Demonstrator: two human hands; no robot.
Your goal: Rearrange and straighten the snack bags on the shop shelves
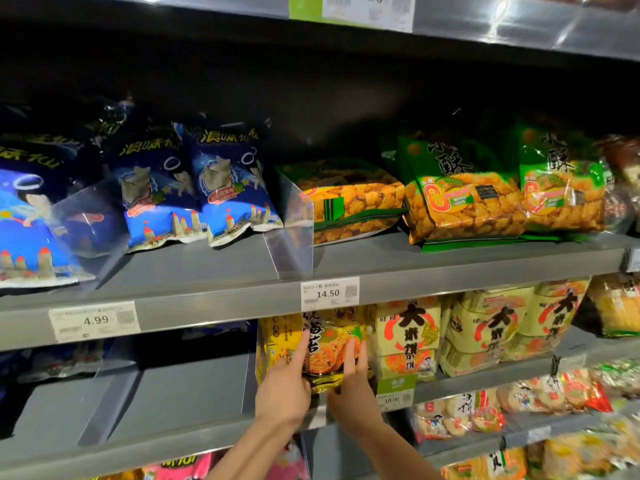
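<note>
A yellow and black snack bag (pixel 329 348) stands upright on the second shelf (pixel 194 386), under the 14.50 price tag (pixel 329 293). My left hand (pixel 285 386) presses on its left side, fingers pointing up. My right hand (pixel 353 382) lies flat against its right front. Both hands touch the bag's lower half. A second yellow bag (pixel 277 337) stands just behind it on the left. Pale yellow rice-cracker bags (pixel 408 337) stand right beside it.
Blue bags (pixel 194 188) lean on the upper shelf at left, green-and-orange bags (pixel 467 195) at right, with a clear divider (pixel 294 233) between. One green bag (pixel 349 199) lies flat. Another clear divider (pixel 249 382) stands left of my hands. More snacks fill the lower right shelves.
</note>
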